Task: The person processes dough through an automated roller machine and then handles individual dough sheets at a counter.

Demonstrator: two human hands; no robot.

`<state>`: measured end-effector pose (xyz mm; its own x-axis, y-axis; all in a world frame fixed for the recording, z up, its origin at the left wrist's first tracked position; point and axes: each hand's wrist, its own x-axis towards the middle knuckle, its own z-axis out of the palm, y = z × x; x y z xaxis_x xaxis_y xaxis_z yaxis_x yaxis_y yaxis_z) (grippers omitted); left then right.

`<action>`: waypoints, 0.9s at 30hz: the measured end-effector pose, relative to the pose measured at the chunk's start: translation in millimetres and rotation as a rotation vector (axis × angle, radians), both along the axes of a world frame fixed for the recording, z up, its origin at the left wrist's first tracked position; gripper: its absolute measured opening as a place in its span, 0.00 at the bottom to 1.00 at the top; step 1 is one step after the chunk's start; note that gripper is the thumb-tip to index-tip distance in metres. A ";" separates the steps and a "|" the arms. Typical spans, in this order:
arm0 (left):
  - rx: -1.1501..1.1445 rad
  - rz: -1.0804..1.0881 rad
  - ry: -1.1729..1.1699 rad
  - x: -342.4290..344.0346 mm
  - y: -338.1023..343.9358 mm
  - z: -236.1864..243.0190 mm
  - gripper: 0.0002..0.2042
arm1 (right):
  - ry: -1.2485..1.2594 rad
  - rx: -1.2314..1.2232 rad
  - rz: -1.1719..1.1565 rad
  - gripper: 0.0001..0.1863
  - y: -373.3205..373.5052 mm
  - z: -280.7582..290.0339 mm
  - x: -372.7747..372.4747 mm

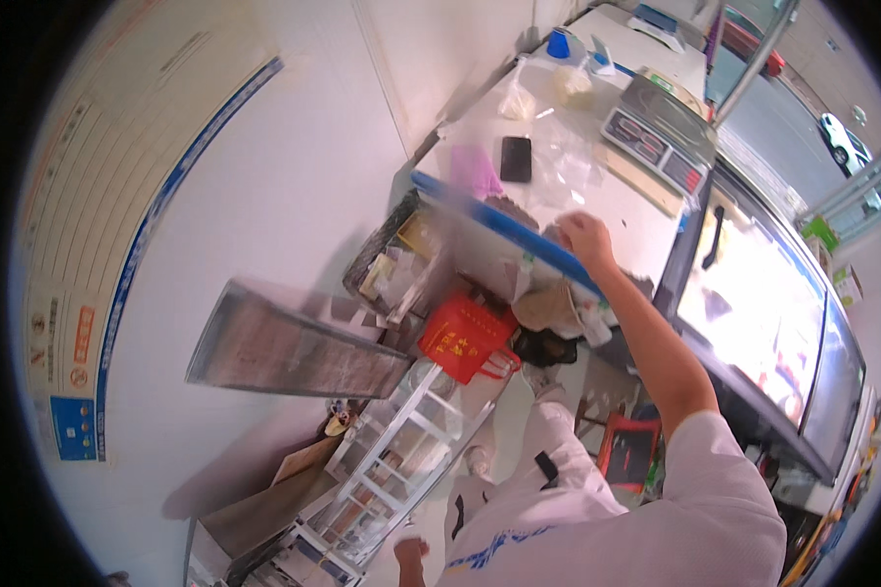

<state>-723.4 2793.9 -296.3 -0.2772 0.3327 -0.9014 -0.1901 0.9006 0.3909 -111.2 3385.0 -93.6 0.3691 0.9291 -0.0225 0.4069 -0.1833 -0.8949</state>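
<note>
My right hand [585, 240] reaches over the near edge of the white counter [646, 230], its fingers curled together. What they hold, if anything, is hidden. Just left of it, a brownish patch [511, 209] lies along the blue counter edge. Farther in are a black phone [516, 159], a crumpled clear plastic bag [566, 168] and a blurred pink bag [473, 171]. My left hand [411, 550] hangs low near the bottom edge, beside a metal ladder, with fingers curled in. I cannot see what is inside it.
A digital scale [661, 132] stands at the counter's right, next to a lit glass display case [754, 303]. Two tied bags of pale food [517, 102] and a blue cup [558, 43] sit farther back. Below are a red bag [467, 336], a ladder [392, 470] and a red-framed stool [628, 452].
</note>
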 end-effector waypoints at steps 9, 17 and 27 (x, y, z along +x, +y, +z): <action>-0.230 0.053 0.193 225.2 104.2 55.7 0.06 | -0.593 0.273 -0.309 0.33 391.1 -16.2 34.5; -0.168 0.093 0.253 283.2 88.8 121.2 0.07 | -0.618 0.216 -0.128 0.15 443.4 -16.9 98.7; 0.204 -0.629 0.427 293.3 316.1 158.8 0.14 | -0.294 0.311 0.052 0.16 199.8 93.5 161.3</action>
<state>-430.1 3110.0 -137.5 -0.2903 0.6897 -0.6633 0.5354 0.6916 0.4848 50.1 3584.8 -0.1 0.2708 0.8925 0.3608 0.6547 0.1040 -0.7487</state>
